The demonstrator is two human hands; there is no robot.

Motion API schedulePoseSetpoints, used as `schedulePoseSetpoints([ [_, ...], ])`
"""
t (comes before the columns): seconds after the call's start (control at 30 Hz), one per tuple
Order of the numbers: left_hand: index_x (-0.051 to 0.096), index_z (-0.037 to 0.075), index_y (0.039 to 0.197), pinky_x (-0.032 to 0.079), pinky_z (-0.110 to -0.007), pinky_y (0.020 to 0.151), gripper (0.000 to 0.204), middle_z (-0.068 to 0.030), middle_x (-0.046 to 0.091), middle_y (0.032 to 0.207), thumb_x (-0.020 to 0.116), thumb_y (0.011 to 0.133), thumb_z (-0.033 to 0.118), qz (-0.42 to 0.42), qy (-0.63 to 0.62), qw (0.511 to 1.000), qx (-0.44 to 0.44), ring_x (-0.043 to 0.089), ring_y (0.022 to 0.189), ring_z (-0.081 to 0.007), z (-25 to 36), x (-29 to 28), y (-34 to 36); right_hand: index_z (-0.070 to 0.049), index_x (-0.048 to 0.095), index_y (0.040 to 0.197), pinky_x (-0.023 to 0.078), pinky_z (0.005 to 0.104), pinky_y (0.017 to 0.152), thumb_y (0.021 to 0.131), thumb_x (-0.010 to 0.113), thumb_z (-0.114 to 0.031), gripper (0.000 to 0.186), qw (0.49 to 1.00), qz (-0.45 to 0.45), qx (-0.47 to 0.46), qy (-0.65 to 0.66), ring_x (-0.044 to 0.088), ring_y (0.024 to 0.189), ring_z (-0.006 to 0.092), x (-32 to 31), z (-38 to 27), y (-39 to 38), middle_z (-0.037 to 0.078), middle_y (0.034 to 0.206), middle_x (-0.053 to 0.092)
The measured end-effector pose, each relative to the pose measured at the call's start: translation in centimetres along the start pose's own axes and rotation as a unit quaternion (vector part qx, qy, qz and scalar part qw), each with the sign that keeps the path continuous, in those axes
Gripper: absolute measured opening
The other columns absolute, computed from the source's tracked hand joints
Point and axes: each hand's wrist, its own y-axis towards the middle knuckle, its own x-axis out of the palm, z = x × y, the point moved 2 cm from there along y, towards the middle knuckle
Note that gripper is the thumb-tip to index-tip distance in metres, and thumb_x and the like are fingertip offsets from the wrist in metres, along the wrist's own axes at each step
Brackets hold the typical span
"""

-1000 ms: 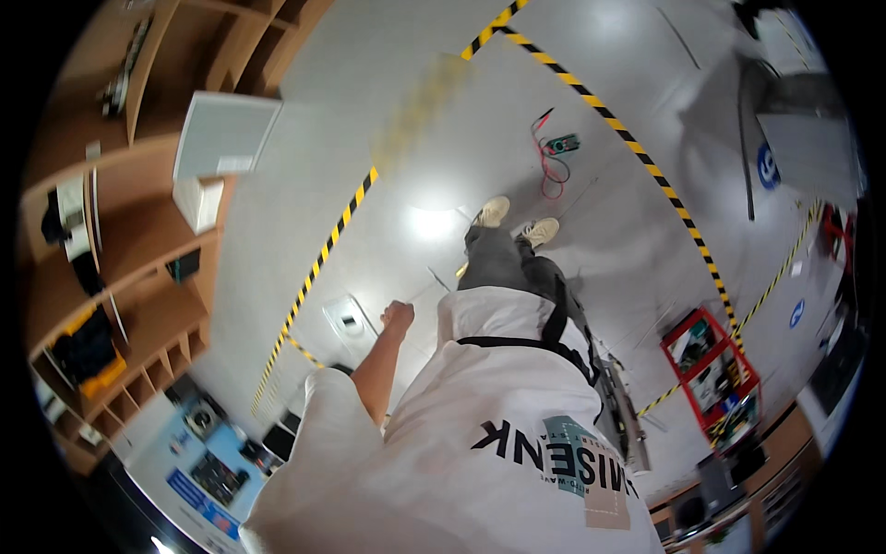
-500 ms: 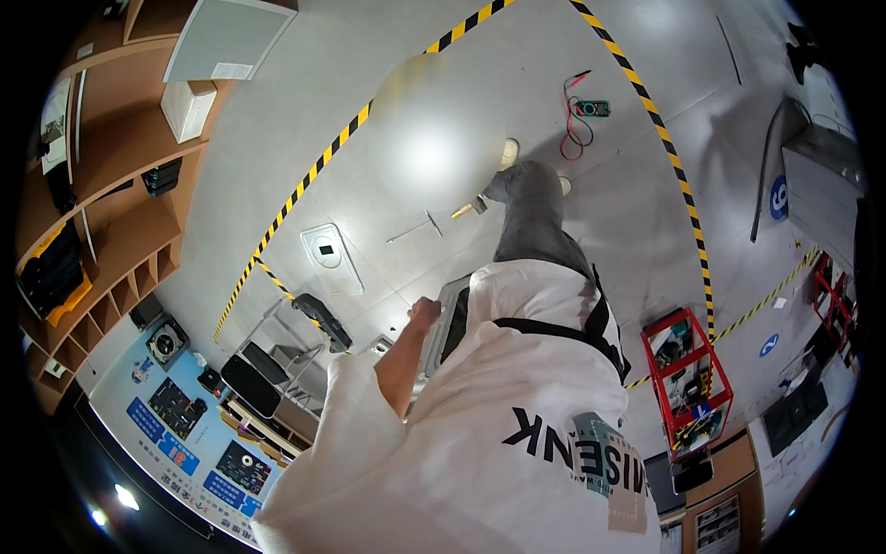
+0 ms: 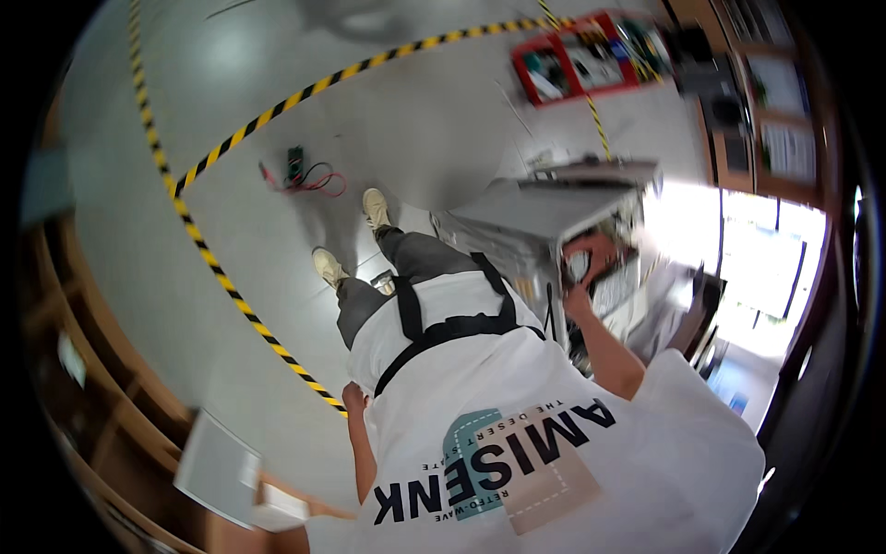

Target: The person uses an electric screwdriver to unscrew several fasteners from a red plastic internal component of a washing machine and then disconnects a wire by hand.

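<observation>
My left hand (image 3: 354, 398) hangs low beside my waist with its fingers curled; whatever it may hold is hidden. On the other side, my right hand (image 3: 578, 304) reaches to the open end of a grey box-shaped appliance (image 3: 517, 205). Its fingers look bent at the edge of that opening, and blur hides what they grip. A reddish-brown part (image 3: 598, 254) with a pale round piece shows inside the appliance, just beyond the right hand.
A multimeter (image 3: 294, 164) with red and black leads lies on the floor ahead of my shoes. Yellow-and-black tape (image 3: 318, 89) marks the floor. A red tool cart (image 3: 591, 66) stands at the far right. Wooden shelving (image 3: 111, 355) lines the left, and a hand tool (image 3: 383, 280) lies by my leg.
I have turned to the right; the multimeter now lies to the left of the view and the shelving lower left. My right hand has come into view at the appliance; my left is beside my waist.
</observation>
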Motion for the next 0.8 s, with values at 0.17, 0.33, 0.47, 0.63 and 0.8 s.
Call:
schedulePoseSetpoints([
  [0.17,0.054,0.009,0.100,0.038,-0.037,0.079,0.029,-0.0028,0.050,0.091,0.056,0.080,0.030,0.074,0.060,0.995,-0.030,0.046,0.088,-0.0166,12.8,-7.8,-5.8,-0.001,0.041,0.100,0.043,0.0496,0.075,0.082,0.052,-0.021,0.029,0.974,0.086,0.149,0.146,0.054,0.094,0.0408,-3.1,-3.0,-3.5,0.026,0.096,0.057],
  [0.33,0.054,0.010,0.094,0.037,-0.035,0.078,0.024,-0.0022,0.047,0.085,0.054,0.080,0.030,0.064,0.197,0.978,0.026,0.044,0.082,-0.0163,23.1,-8.3,-9.8,-0.003,0.044,0.096,0.046,0.0464,0.072,0.082,0.053,-0.021,0.025,0.955,0.146,0.182,0.182,0.058,0.085,0.0379,-2.8,-3.9,-5.4,0.021,0.089,0.059],
  [0.47,0.053,0.010,0.087,0.039,-0.032,0.069,0.020,-0.0013,0.050,0.078,0.053,0.081,0.030,0.061,0.258,0.960,0.094,0.045,0.071,-0.0161,32.5,-2.8,-9.2,-0.003,0.045,0.094,0.047,0.0458,0.066,0.085,0.050,-0.025,0.025,0.935,0.137,0.229,0.233,0.060,0.074,0.0363,-2.1,-4.1,-6.0,0.018,0.084,0.060],
  [0.63,0.056,0.009,0.089,0.043,-0.034,0.065,0.023,-0.0037,0.055,0.072,0.054,0.080,0.030,-0.015,0.431,0.878,0.208,0.050,0.065,-0.0203,45.2,8.0,-9.9,-0.003,0.051,0.085,0.046,0.0466,0.067,0.087,0.046,-0.027,0.025,0.891,0.118,0.315,0.303,0.060,0.073,0.0358,-2.3,-4.6,-5.8,0.019,0.078,0.062],
  [0.8,0.059,0.005,0.083,0.046,-0.039,0.063,0.019,-0.0090,0.057,0.073,0.053,0.080,0.023,-0.149,0.685,0.564,0.436,0.056,0.070,-0.0241,51.1,21.8,-19.7,-0.003,0.053,0.086,0.045,0.0473,0.069,0.084,0.048,-0.026,0.024,0.851,0.147,0.396,0.313,0.058,0.082,0.0359,-4.5,-5.5,-5.3,0.018,0.083,0.061],
])
